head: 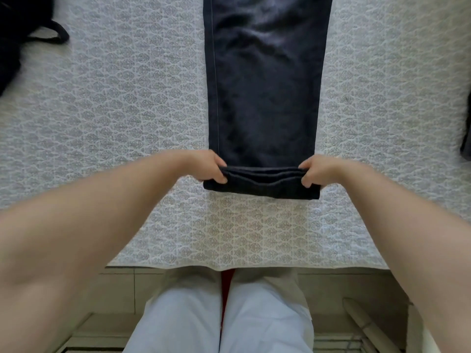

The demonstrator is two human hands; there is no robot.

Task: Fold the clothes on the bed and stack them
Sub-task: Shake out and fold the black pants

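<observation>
We see the left hand [207, 166] gripping the left corner of the near end of the dark jeans [265, 93], thumb on top and fingers curled beneath the layered hem. The right hand [317, 171] grips the opposite corner in the same way, so the two hands hold the hem end between them, lifted slightly off the surface with its stacked edges facing us. From that held end, the jeans run straight away from us, legs laid one on the other, flat on the bed [127, 118], which is covered in a pale grey quilted spread with a repeating ornamental pattern. A light seam runs along the left side of the jeans. At the far left edge lies a dark garment or bag with a looped strap [30, 29]; we cannot tell which. Another dark item [466, 128] shows at the right edge. Below the bed's near edge we see the person's light trousers [219, 322].
</observation>
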